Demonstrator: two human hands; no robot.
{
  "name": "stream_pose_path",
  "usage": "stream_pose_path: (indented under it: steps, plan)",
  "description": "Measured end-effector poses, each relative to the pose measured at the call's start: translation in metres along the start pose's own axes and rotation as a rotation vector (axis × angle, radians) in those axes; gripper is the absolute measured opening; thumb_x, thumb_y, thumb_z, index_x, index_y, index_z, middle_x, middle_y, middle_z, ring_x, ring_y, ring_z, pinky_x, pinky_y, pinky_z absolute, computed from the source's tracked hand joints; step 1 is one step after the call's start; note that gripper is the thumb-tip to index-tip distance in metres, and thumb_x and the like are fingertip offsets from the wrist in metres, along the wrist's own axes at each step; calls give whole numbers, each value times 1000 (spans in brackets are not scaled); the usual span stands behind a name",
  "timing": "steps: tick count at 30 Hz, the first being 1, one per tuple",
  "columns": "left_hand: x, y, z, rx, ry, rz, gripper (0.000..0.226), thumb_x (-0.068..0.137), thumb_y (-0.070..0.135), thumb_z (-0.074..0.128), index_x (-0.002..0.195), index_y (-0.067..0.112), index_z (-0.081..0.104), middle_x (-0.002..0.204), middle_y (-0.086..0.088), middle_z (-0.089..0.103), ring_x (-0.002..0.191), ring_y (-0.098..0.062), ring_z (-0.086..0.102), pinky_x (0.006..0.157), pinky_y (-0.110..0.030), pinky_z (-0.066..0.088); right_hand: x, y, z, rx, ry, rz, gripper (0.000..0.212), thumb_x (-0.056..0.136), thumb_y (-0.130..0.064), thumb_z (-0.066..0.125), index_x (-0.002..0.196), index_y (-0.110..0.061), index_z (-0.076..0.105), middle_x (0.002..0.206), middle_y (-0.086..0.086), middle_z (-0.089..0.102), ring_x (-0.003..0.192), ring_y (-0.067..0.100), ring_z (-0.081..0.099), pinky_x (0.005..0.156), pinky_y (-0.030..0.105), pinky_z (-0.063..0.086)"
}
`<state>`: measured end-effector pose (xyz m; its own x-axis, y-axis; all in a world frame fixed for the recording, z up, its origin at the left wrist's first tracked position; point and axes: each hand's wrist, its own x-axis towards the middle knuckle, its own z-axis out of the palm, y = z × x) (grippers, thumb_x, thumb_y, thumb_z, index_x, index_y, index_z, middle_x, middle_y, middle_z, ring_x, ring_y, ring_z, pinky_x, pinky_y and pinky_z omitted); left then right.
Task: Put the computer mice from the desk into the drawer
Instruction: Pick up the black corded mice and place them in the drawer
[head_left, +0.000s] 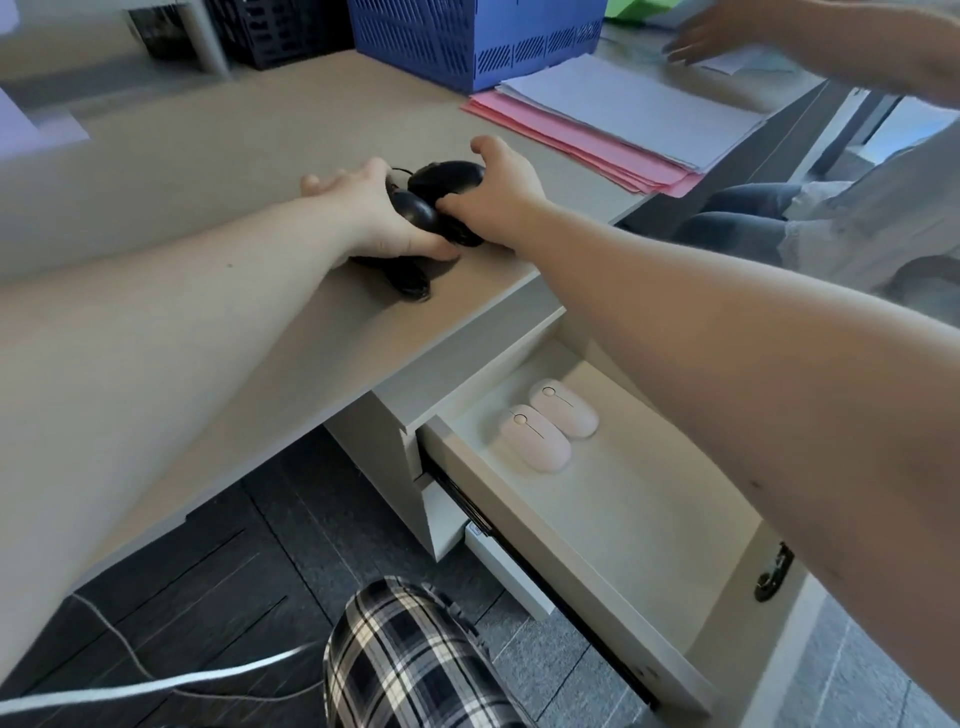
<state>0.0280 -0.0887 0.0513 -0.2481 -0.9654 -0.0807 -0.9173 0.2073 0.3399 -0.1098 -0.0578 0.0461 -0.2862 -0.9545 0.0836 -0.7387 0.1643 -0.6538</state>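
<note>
Several black computer mice lie bunched near the desk's (156, 171) front edge. My left hand (363, 213) wraps around one black mouse (415, 210) from the left. My right hand (501, 195) grips another black mouse (447, 176) from the right. One more black mouse (410, 283) lies just below my left hand, partly hidden. Under the desk on the right, the white drawer (587, 551) stands pulled out. Two pale pink mice (535, 444) (563, 410) rest side by side at its back end.
A blue perforated box (467, 41) stands at the back of the desk, with pink and white paper stacks (623, 119) to its right. Another person's hand (727, 31) reaches over papers at the top right. My plaid-clad knee (405, 660) and white cables are below.
</note>
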Motion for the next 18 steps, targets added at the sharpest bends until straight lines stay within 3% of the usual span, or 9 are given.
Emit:
stream_pose_path:
  steps: [12,16,18]
  plan:
    - [-41,26,5,238,34,15,101,35,84,64,113,22,53,119,-14,54,120,-28,42,99,-38,27,-41,11,-23,-17,-8,7,65,85,-29,65,141,-7,40,141,11,51,129,27,49,99,32,43]
    - [-62,37,8,280,27,43,94,39,82,62,108,20,52,115,-13,55,117,-28,42,96,-39,28,-58,22,-33,-19,16,35,58,84,-30,66,135,-7,47,132,11,57,121,29,54,84,29,42]
    - [-72,46,9,298,34,59,89,43,81,62,106,19,51,115,-14,53,117,-29,41,96,-39,28,-68,31,-40,-29,29,37,49,82,-30,66,124,-8,52,115,11,60,113,29,57,75,27,39]
